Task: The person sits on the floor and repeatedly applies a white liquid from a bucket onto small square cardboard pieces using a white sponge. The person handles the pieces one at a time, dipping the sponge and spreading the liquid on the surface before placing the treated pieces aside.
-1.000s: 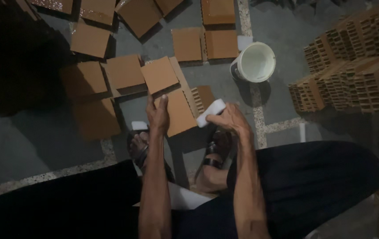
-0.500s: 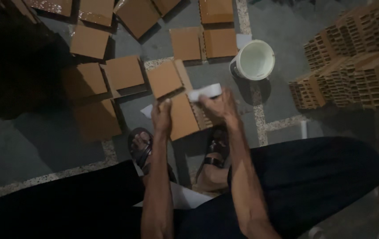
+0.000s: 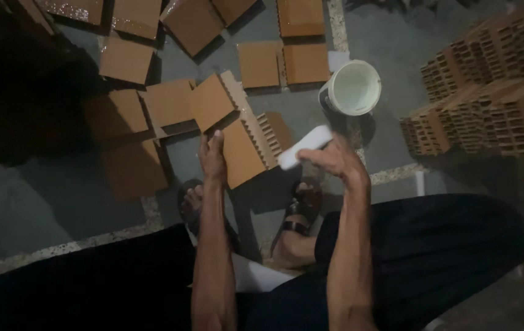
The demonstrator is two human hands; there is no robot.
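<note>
My left hand (image 3: 213,158) grips the left edge of an orange clay tile (image 3: 241,154) that stands tilted on the floor between my feet. Behind it a ribbed tile (image 3: 272,134) leans, grooves showing. My right hand (image 3: 335,162) is raised to the right of the tile and holds a white oblong piece (image 3: 303,146), probably a sponge or cloth, near the tile's upper right edge. Both my sandalled feet (image 3: 298,205) rest on the grey floor below.
A white bucket (image 3: 352,89) stands just past my right hand. Several flat orange tiles (image 3: 170,101) lie spread on the floor ahead and to the left. Stacks of hollow bricks (image 3: 488,92) fill the right side. Dark shadow covers the far left.
My right hand has moved with the white piece from the tile's top edge out to the right and upward. My left hand kept its grip on the tile.
</note>
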